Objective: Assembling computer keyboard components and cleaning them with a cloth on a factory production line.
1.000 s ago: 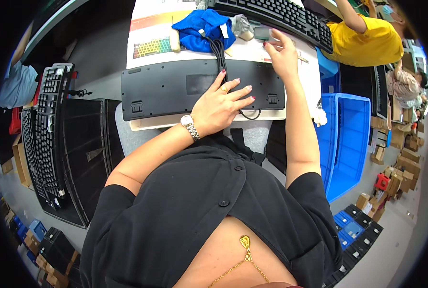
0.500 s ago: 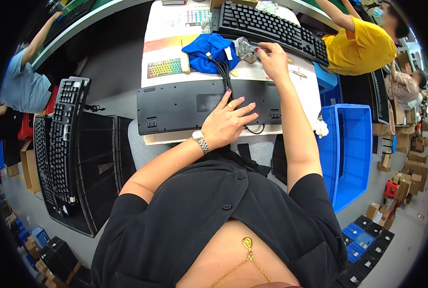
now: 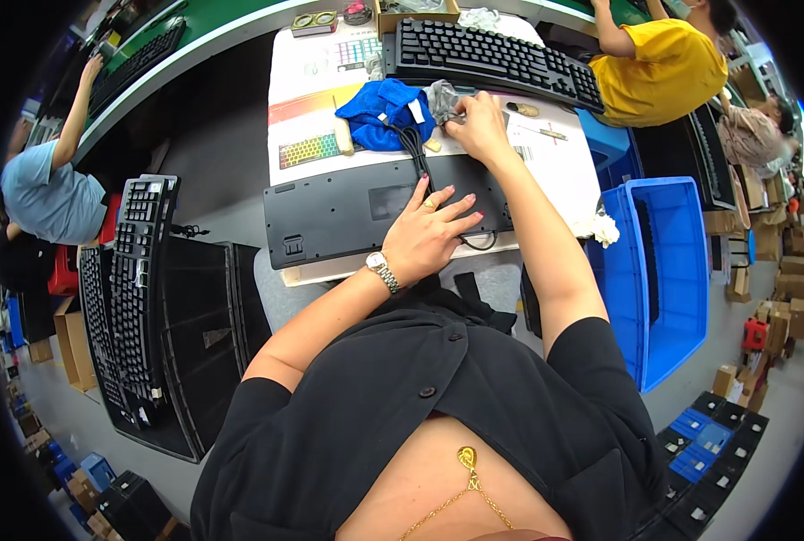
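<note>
A black keyboard [image 3: 330,212] lies upside down along the near edge of the table, its underside facing up. My left hand [image 3: 424,233] rests on it with the fingers spread, beside the bundled black cable [image 3: 411,149]. That cable runs up onto a crumpled blue cloth [image 3: 384,104]. Beyond the keyboard, my right hand [image 3: 480,128] has its fingers bent in against a crumpled grey cloth [image 3: 442,97] to the right of the blue one. The fingertips are partly hidden there, but the fingers look closed on the cloth's edge.
Another black keyboard [image 3: 501,63] lies keys up at the table's back. A blue crate [image 3: 641,279] stands to the right; keyboards [image 3: 132,298] are stacked on black crates [image 3: 199,343] to the left. Co-workers in yellow [image 3: 663,77] and light blue [image 3: 50,194] sit nearby.
My right hand has moved left and closer, its fingers bending in at the grey cloth. My left hand stays flat on the upturned keyboard. The whole view has shifted slightly.
</note>
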Demonstrator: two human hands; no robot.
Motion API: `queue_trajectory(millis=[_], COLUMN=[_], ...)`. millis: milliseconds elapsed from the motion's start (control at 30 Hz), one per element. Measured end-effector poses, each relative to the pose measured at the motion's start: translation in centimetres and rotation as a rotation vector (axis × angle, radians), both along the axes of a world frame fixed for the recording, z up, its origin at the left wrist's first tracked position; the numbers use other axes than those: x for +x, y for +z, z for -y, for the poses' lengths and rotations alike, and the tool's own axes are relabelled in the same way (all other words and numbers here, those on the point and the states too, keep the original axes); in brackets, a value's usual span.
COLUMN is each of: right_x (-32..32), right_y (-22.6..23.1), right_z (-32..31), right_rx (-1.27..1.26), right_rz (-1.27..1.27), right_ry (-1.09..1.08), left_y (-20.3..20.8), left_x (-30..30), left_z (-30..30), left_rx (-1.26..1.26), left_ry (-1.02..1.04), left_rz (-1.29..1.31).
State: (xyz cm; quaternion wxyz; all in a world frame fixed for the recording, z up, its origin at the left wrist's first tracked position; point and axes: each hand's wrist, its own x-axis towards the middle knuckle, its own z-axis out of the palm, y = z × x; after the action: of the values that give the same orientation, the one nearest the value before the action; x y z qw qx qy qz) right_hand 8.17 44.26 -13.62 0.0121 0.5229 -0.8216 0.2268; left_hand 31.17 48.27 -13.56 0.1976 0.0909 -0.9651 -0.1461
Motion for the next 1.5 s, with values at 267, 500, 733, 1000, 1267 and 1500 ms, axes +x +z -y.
queue_trajectory(millis=[267,500,733,1000,1267,1500], right_x=[-1.9,1.5,4.3,1.6,0.2,-2.4], right_y=[0.5,1.9,3.1,11.6,21.2,25.2], right_z=[-1.8,1.6,7.5,8.0,2.0,-10.7], right_rx=[0.061,-0.157,-0.010,-0.504,-1.130,-1.304], right_rz=[0.032,0.115,-0.056,1.113,1.784,1.296], right_ry=[-0.125,0.034,0.128,0.169,0.207,0.131], left_y=[0.4,0.1,0.1,-0.3,-0.9,0.4], left_x=[0.0,0.1,0.2,0.2,0.7,0.5], left_z=[0.1,0.2,0.2,0.5,0.3,0.3], left_rx=[-0.010,-0.026,-0.009,0.001,-0.014,0.002], left_ry=[0.005,0.008,-0.017,-0.023,0.003,0.008], left_rz=[0.003,0.020,-0.040,-0.079,-0.060,-0.007])
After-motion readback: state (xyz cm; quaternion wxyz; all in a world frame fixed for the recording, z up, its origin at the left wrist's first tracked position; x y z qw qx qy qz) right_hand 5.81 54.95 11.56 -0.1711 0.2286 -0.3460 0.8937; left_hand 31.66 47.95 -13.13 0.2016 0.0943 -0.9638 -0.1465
